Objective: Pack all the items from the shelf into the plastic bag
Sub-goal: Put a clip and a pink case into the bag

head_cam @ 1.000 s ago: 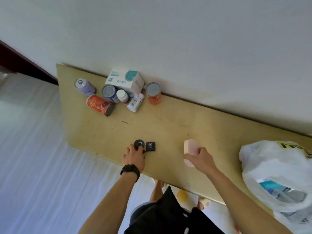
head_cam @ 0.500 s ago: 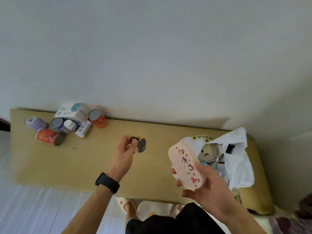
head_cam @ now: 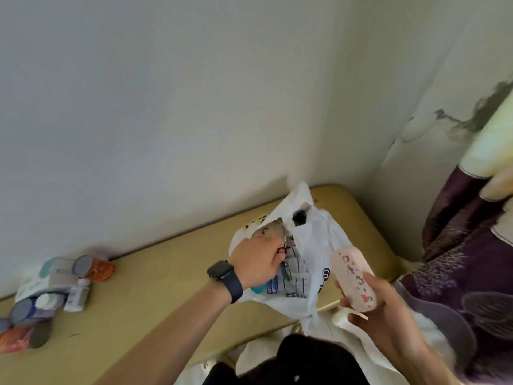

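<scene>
Left hand (head_cam: 258, 257) pinches a small dark item (head_cam: 284, 269) at the open mouth of the plastic bag (head_cam: 319, 234), which lies at the right end of the shelf (head_cam: 155, 295). Our right hand (head_cam: 380, 307) grips a pink case (head_cam: 352, 276) with cartoon prints, just beside the bag. Cans and boxes (head_cam: 55, 287) cluster at the left end. We cannot read their labels or the bag's print.

Place: a home, likely a bedroom.
Walls: plain painted wall (head_cam: 166, 107), dark stain (head_cam: 472, 119) in the corner.
Furnishing: purple patterned fabric (head_cam: 458, 259) piled at right.
Storage: wooden shelf (head_cam: 155, 295) carrying cans (head_cam: 95, 268) and pill bottles (head_cam: 79, 297).
</scene>
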A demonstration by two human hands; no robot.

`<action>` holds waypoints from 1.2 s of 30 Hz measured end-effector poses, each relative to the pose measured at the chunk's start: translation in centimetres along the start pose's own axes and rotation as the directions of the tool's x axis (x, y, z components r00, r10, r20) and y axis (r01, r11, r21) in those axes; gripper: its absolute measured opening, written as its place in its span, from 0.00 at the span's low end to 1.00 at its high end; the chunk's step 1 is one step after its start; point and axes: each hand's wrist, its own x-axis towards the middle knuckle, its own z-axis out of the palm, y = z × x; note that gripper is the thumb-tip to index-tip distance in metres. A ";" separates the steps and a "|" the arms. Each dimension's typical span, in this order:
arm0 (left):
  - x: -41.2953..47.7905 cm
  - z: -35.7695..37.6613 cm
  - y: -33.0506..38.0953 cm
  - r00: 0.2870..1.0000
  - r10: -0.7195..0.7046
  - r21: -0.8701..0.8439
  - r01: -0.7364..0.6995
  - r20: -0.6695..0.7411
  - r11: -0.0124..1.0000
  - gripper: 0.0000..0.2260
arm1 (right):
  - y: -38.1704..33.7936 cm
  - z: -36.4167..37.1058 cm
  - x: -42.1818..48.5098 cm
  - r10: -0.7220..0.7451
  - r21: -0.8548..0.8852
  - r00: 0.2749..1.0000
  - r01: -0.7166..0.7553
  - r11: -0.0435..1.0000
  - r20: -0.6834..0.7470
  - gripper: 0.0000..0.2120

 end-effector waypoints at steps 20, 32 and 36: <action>-3.9 -2.7 -4.9 0.869 -0.493 -0.307 0.457 -0.045 0.835 0.19 | 5.1 7.6 6.8 0.031 -0.645 0.994 0.047 0.763 0.109 0.16; -5.3 -0.5 -6.2 0.834 -0.540 -0.534 0.407 -0.113 0.741 0.20 | 4.5 11.0 12.6 -0.259 -0.898 0.872 0.439 0.038 0.415 0.23; -6.0 1.6 -6.7 0.852 -0.511 -0.527 0.384 -0.114 0.758 0.18 | 3.5 10.3 9.9 -0.328 -0.841 0.815 0.533 0.099 0.478 0.18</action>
